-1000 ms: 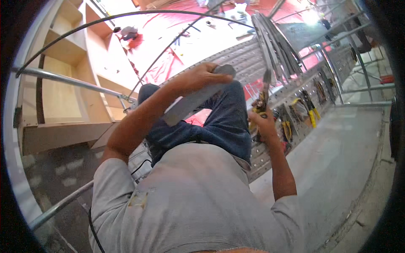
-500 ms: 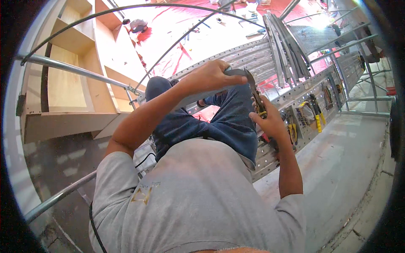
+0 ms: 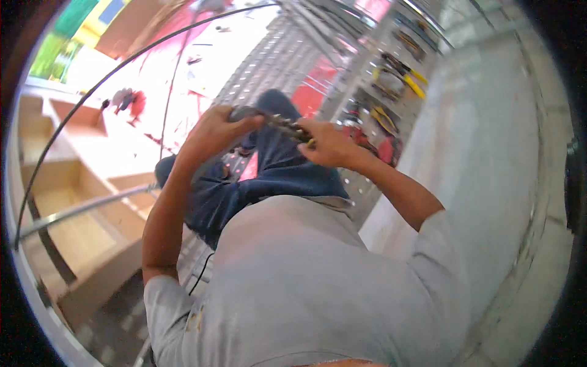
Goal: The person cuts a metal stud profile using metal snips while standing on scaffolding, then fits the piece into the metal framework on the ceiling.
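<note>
Above my lap, my left hand (image 3: 211, 133) is closed round a grey, smooth-looking piece (image 3: 244, 113), perhaps the end of a strip running back under my forearm; its kind is unclear. Close by on the right, my right hand (image 3: 330, 144) is wrapped round a dark plier-like tool (image 3: 284, 126) with a touch of yellow at its grip. The tool's head points left and meets the grey piece near my left thumb. Blur hides whether its jaws bite on it. My knees (image 3: 275, 107) are bent under both hands.
Yellow-handled cutters (image 3: 406, 76), yellow pliers (image 3: 384, 120) and red-handled tools (image 3: 364, 140) lie on the perforated metal platform (image 3: 263, 67) to the right. A metal rail (image 3: 92, 211) and wooden shelving (image 3: 73, 183) stand left. A black cable (image 3: 110, 79) arcs across. Another person (image 3: 128, 101) is far below.
The view has swung, so the surroundings sit turned. Both hands now appear lower and further left, and the tool has gone from nearly upright to nearly level between them.
</note>
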Available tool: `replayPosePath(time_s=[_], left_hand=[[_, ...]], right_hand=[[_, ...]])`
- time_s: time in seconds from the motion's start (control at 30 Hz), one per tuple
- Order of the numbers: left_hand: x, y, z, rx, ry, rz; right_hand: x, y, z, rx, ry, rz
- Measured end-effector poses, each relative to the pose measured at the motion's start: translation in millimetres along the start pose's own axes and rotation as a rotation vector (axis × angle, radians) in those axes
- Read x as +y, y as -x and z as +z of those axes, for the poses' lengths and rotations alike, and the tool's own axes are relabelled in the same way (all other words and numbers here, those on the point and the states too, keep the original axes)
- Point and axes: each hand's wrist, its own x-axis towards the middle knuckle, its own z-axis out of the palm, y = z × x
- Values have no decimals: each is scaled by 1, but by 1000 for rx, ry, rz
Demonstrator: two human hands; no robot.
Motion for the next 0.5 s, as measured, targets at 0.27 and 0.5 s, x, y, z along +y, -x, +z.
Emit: replayPosePath(time_s=[0.27,0.5], left_hand=[[31,-11,42,-196,22,30],[25,0,-5,23,596,-74]], right_hand=[[62,65,30,372,-6,286],[106,122,-142,233,189,620]])
